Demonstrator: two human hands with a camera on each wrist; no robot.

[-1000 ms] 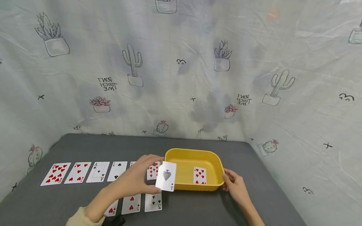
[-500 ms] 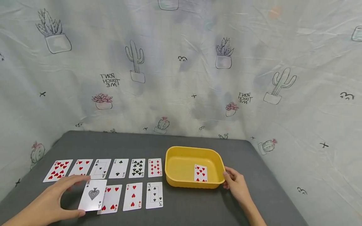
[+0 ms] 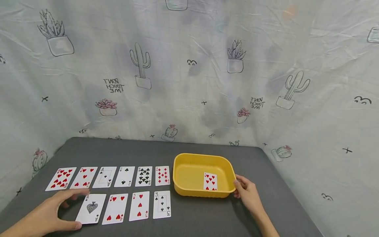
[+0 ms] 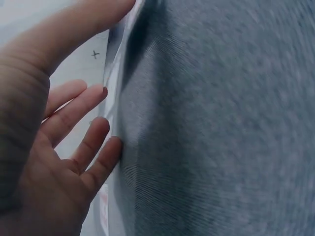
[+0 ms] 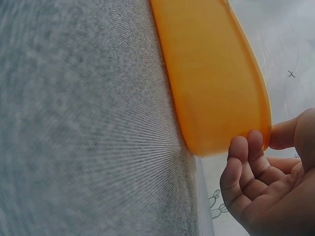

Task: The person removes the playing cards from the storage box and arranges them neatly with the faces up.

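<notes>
In the head view my left hand (image 3: 48,212) has its thumb at the lower left corner of an ace of spades playing card (image 3: 91,208) and a fingertip at its upper edge. The card lies face up, left of the four of hearts (image 3: 115,209). In the left wrist view the hand's (image 4: 69,162) other fingers spread apart close to the grey surface. My right hand (image 3: 248,196) pinches the right end of a yellow plastic tray (image 3: 204,193). Inside the tray lies a seven of hearts (image 3: 210,181). The right wrist view has the fingertips on the tray's wall (image 5: 211,88).
A back row of face-up cards runs from a red heart card (image 3: 61,179) to the nine of diamonds (image 3: 162,175). The front row also has the three of hearts (image 3: 139,206) and three of clubs (image 3: 162,204). A grey table (image 3: 207,220) meets a patterned curtain (image 3: 189,82).
My left hand has carried the ace of spades from beside the tray to the left end of the front row and lowered it there. My right hand stays at the tray.
</notes>
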